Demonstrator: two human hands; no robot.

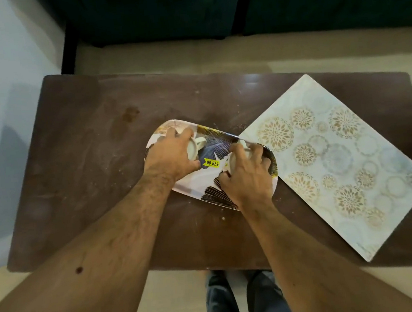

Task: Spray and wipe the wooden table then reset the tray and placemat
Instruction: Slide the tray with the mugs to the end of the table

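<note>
Tray [215,155] with a leaf pattern and a yellow price sticker [211,162] lies at the middle of the frame, flat on the dark wooden table [84,148] and turned at an angle to the table's edges. Its right end touches or just overlaps the near-left edge of the placemat [338,164]; which of the two cannot be told. That placemat, pale with round flower prints, lies skewed across the right side of the frame, and its lower corner reaches the table's near edge.

Two white cups stand on the tray. On the tray's upper-left end the left hand [172,157] reaches from above, its fingers curled round the left cup [194,148], whose handle points right. On the tray's lower-right end the right hand [248,174] grasps the right cup [237,160] the same way, its fingers spread over the rim.

Pale smears, specks and a darker stain mark the tabletop in the left half of the frame. A dark green sofa [234,3] fills the top of the frame, and the person's jeans [240,302] show at the bottom centre below the table edge.
</note>
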